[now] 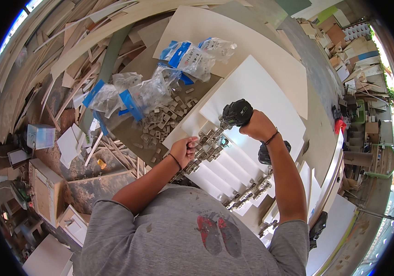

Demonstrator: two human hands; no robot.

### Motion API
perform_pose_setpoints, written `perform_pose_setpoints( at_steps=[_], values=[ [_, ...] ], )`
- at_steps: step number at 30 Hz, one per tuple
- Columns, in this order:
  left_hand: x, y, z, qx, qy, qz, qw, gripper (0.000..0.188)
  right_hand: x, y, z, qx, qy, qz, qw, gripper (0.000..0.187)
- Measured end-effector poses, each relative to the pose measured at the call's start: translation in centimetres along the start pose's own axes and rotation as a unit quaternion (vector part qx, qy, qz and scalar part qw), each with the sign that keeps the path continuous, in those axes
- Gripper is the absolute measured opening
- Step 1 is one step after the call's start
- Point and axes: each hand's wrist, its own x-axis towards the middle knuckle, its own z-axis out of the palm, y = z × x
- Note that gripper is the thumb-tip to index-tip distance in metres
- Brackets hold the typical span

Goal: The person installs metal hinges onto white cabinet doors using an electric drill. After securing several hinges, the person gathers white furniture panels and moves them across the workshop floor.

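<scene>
White panels [252, 83], drill [237, 112] in right grip [257, 127]

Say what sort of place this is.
Probably a woodworking or cabinet workshop: wood offcuts piled around, white panels with rows of metal hinges, and a cordless drill in use.

Plastic bags [196, 63] lie beyond small pieces [167, 118], left of the stacked panels [256, 87]; hinges [211, 148] line the panels' left edge, a drill [237, 113] at their far end.
</scene>
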Motion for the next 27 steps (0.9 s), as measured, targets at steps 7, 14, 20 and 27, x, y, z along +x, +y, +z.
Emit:
perform_pose_setpoints(
  at_steps=[7, 14, 20, 27],
  values=[
    [-0.4, 0.4, 0.2, -0.012, 0.004, 0.01, 1.0, 0.018, 0.5, -0.2, 0.0, -0.021, -0.012, 0.004, 1.0, 0.025],
    [-1.2, 0.6, -0.2, -0.012, 0.008, 0.022, 1.0, 0.016, 0.3, -0.8, -1.0, 0.081, -0.097, 0.078, 0.989, 0.026],
    [-2.1, 0.5, -1.1, -0.01, -0.012, 0.032, 0.999, 0.016, -1.9, 0.4, 1.3, 0.096, 0.036, -0.018, 0.995, 0.026],
    [-4.8, 0.2, -0.3, 0.029, -0.058, 0.072, 0.995, 0.015, -8.0, -0.8, 2.6, 0.118, 0.127, -0.022, 0.985, 0.025]
  ],
)
